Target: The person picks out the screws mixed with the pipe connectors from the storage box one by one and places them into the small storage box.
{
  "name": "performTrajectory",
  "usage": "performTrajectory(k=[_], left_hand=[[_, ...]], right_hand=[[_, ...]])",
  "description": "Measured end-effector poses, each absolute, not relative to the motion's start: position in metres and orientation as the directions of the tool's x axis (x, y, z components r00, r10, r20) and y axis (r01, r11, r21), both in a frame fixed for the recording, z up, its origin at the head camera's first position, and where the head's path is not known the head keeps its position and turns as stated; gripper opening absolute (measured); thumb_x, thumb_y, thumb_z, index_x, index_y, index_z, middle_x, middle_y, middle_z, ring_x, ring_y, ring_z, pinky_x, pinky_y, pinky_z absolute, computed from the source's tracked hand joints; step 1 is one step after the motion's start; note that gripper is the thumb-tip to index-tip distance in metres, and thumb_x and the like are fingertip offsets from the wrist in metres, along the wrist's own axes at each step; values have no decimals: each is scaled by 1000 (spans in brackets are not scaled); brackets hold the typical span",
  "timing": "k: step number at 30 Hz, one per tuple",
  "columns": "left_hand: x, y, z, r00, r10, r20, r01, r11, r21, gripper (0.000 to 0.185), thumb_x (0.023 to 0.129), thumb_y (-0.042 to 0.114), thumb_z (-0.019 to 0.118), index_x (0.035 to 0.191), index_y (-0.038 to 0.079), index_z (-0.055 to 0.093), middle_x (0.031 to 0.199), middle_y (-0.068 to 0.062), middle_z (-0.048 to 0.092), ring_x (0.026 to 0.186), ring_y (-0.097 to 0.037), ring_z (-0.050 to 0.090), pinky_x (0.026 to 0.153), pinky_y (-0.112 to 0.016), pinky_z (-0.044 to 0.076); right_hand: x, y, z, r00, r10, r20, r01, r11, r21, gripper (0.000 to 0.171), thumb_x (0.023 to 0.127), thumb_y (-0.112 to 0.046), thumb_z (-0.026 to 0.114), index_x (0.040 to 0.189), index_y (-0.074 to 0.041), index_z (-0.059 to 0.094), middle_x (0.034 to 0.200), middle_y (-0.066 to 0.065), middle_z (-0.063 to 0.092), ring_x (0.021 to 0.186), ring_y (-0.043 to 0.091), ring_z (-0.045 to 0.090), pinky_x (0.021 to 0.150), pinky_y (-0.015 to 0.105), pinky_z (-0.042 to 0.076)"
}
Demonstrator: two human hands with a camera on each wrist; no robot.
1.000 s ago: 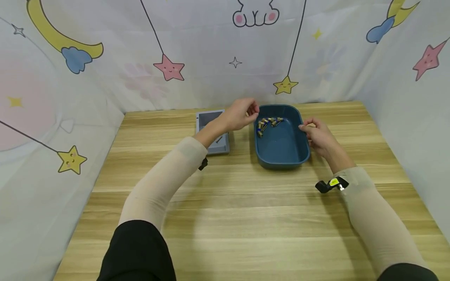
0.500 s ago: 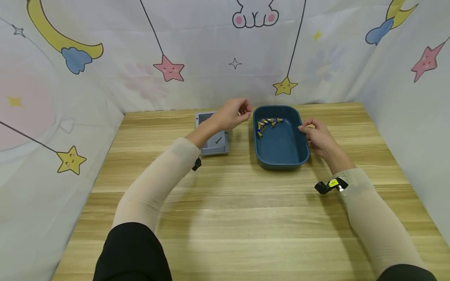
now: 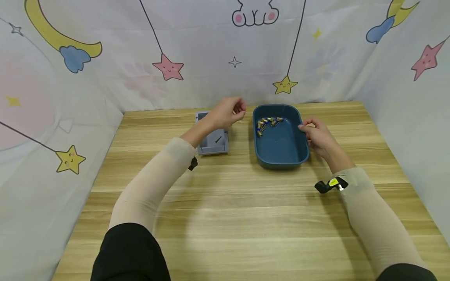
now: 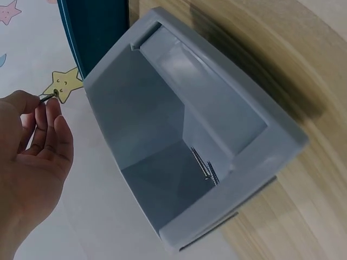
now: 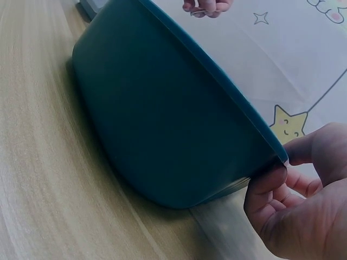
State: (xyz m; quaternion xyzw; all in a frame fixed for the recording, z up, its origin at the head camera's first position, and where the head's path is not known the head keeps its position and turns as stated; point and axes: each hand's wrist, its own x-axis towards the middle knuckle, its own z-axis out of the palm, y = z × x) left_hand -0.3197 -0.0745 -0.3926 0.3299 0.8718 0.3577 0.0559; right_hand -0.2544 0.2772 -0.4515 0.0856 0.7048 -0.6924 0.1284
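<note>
My left hand (image 3: 240, 109) hovers over the far end of a small grey box (image 3: 222, 148), between the box and a dark blue bin (image 3: 281, 159). It pinches a small screw (image 4: 47, 97) between thumb and fingertips (image 4: 39, 112). Two thin screws (image 4: 205, 165) lie on the grey box's (image 4: 162, 114) floor. My right hand (image 3: 305, 127) grips the bin's right rim, thumb on top and fingers under the edge, as the right wrist view shows at the hand (image 5: 279, 165) and bin (image 5: 162, 119). Several small brass and blue parts (image 3: 268, 122) lie in the bin's far left corner.
The box and bin stand at the back of a wooden table (image 3: 239, 218). A cartoon-print cloth (image 3: 211, 47) walls in the back and both sides. A black wrist camera (image 3: 328, 185) sits on my right forearm.
My left hand has drawn left, from the bin's far left rim to above the grey box, with the screw pinched in it. The right hand has stayed on the bin's rim.
</note>
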Motion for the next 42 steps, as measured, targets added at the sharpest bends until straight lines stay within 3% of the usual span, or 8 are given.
performTrajectory(k=[19, 26, 32, 42], left_hand=[[-325, -104, -385, -815, 555, 166, 508, 545, 667, 12, 109, 11, 58, 114, 1, 61, 105, -11, 65, 95, -21, 64, 84, -34, 54], [-324, -120, -386, -832, 523, 185, 501, 564, 656, 12, 107, 12, 59, 113, 2, 62, 105, -10, 66, 94, -21, 64, 84, -36, 54], [-325, -131, -389, -836, 517, 182, 500, 584, 640, 12, 106, 12, 61, 112, 2, 63, 104, -11, 66, 94, -22, 64, 85, -37, 54], [-323, -140, -394, -851, 505, 147, 473, 614, 632, 8, 103, 8, 63, 107, 1, 64, 99, -13, 66, 89, -25, 63, 80, -37, 53]], right_hand=[[-258, 280, -446, -962, -30, -273, 271, 64, -961, 17, 109, -20, 62, 116, -13, 49, 73, -7, 53, 57, 5, 50, 50, 21, 40], [-255, 277, -447, -958, -46, -282, 280, 39, -959, 15, 108, -19, 62, 114, -13, 49, 75, -6, 58, 61, 6, 56, 51, 21, 44], [-252, 276, -448, -957, -56, -285, 286, -4, -958, 14, 108, -15, 63, 112, -13, 49, 74, -5, 57, 59, 6, 54, 49, 21, 42], [-252, 277, -450, -958, -52, -284, 281, 54, -958, 14, 108, -19, 63, 113, -14, 51, 77, -6, 53, 61, 7, 51, 51, 23, 41]])
